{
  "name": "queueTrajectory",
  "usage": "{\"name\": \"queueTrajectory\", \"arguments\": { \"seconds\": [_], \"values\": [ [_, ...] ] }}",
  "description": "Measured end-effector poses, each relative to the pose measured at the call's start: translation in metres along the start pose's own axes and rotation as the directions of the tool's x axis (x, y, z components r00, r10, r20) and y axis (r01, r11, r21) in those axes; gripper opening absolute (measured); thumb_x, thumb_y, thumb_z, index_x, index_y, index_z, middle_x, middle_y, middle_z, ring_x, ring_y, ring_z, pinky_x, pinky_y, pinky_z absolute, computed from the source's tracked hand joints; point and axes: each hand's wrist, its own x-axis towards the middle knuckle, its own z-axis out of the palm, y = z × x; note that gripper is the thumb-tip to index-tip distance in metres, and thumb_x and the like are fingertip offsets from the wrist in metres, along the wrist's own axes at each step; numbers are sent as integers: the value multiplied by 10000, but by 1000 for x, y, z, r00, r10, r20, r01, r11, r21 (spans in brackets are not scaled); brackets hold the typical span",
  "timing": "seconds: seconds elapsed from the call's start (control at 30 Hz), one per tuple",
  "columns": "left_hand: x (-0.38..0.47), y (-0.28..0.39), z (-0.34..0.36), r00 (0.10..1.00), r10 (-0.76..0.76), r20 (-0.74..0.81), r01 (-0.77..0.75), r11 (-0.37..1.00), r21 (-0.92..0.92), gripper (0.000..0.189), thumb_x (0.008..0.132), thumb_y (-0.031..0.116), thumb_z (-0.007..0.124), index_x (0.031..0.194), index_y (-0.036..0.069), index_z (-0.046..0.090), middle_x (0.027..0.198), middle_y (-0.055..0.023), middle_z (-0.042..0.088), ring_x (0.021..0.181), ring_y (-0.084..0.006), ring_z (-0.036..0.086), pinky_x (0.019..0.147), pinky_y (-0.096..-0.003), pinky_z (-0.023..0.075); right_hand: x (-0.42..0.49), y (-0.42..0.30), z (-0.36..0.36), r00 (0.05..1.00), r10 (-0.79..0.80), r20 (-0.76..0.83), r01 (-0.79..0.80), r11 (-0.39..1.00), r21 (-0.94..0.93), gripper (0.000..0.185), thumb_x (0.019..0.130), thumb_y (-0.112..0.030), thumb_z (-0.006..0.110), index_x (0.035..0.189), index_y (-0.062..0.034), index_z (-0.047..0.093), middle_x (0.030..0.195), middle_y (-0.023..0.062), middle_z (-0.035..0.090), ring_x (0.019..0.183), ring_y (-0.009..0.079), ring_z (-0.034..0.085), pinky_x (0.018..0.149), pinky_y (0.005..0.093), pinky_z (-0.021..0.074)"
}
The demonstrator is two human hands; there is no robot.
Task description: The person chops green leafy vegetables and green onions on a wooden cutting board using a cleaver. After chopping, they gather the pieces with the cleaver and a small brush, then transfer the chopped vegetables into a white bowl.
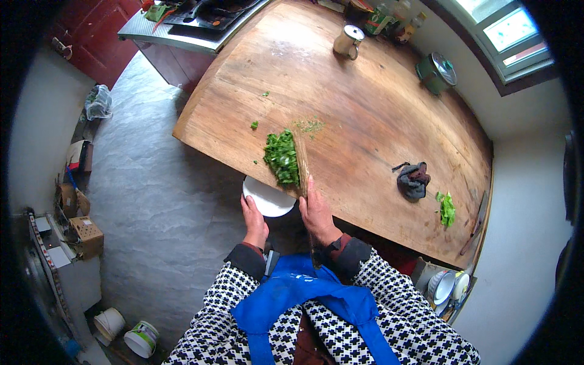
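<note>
My left hand grips the rim of a white bowl, held against the front edge of the wooden table and partly under it. On the tabletop just above the bowl lies a pile of chopped leafy greens. My right hand holds a narrow piece of wood, which stands along the right side of the greens. Its lower end is hidden by my fingers. Small green scraps lie beyond the pile, and a few loose bits lie to its left.
A dark cloth bundle, a leaf piece and a knife lie to the right. A lidded mug, green pot and bottles stand at the back. A stove counter adjoins the far left.
</note>
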Motion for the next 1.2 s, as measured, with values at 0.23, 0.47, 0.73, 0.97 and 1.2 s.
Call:
{"name": "queueTrajectory", "arguments": {
  "seconds": [0.23,0.47,0.73,0.97,1.2],
  "values": [
    [6,-2,0,1000,-5,-13,5,999,-32,518,1021,348,381,1443,71,264,1393,-131,420,1244,-238,442,1035,-354,365,61,49,-57,991,-74,-111,64,994,-86,744,835,-101,553,1483,-53,192,862,216,523,743,380,541,630,464,472],
    [12,-5,0,999,40,-11,-40,996,-76,509,1021,339,383,1446,85,267,1399,-121,418,1248,-231,438,1040,-353,358,128,92,-78,975,195,103,-172,964,-201,635,875,-139,522,1443,-45,254,946,264,591,856,416,592,725,484,475],
    [21,-9,-3,1000,19,-4,-19,993,-120,513,1017,336,398,1442,71,286,1397,-109,430,1256,-220,432,1049,-350,347,92,59,-65,864,-124,487,235,956,-173,728,855,-183,552,1485,-160,188,914,207,571,775,413,607,665,505,493],
    [20,-3,-5,998,59,-20,-61,992,-113,501,1020,335,390,1437,69,306,1401,-95,432,1262,-210,428,1053,-345,338,203,74,-80,964,27,263,68,936,-345,625,879,-178,537,1453,-157,291,1032,201,512,875,406,572,733,470,484],
    [17,9,-2,999,49,9,-47,987,-153,472,1025,327,382,1421,76,338,1371,-86,466,1245,-196,446,1048,-334,342,289,41,-50,872,-152,465,332,882,-334,561,888,-146,481,1417,-298,371,1047,160,501,951,341,573,788,425,495]
  ]
}}
